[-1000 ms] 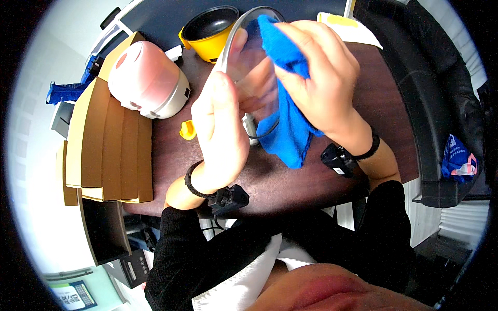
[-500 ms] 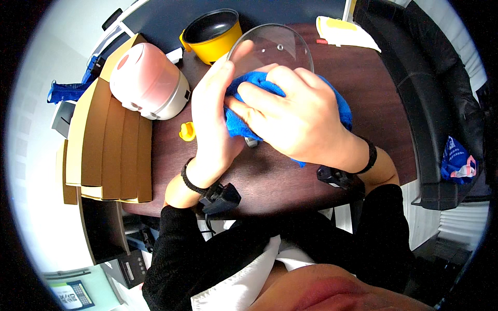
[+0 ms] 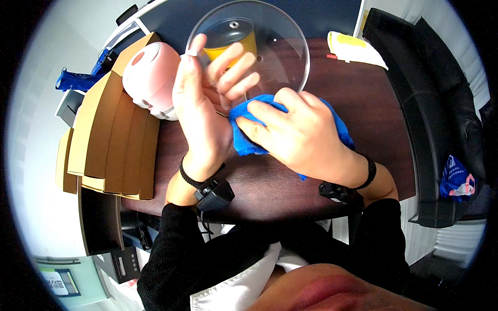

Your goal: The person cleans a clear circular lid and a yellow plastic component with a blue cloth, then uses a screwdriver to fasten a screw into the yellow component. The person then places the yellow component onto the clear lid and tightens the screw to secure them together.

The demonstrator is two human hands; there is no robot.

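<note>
Clear round glass lid [image 3: 282,62], thin-edged, a small metal-ringed hole near its top: held up off the dark brown, glossy surface [image 3: 368,103], between my two hands, one face turned broadly toward me. Through it I see the deep yellow pot with a black inside [image 3: 248,47].

Right hand [image 3: 306,124]: closed on a bunched bright-blue cloth [image 3: 249,140], fingers folded over it at the lid's lower edge. Whether the thumb backs them up on the far side I cannot tell; cloth and knuckles hide it. Left hand [image 3: 202,111]: at the lid's left side, fingers apart and loosely bent. Cannot tell whether they pinch the glass or only steady it.

Step in hand, as I judge it: wiping the rim. Done well: fold the cloth over both faces of the edge, press evenly, turn the glass through it in short arcs. One hand should bear the weight whenever the other shifts. Bare fingertips likely leave prints, so better that the left takes only the rim. Around the hole, a twisted corner of cloth should reach further than a flat pass. Risk: smooth glass could slip from a loose grip; best worked low, clear of the rounded pink-and-white appliance [image 3: 153,78].
</note>
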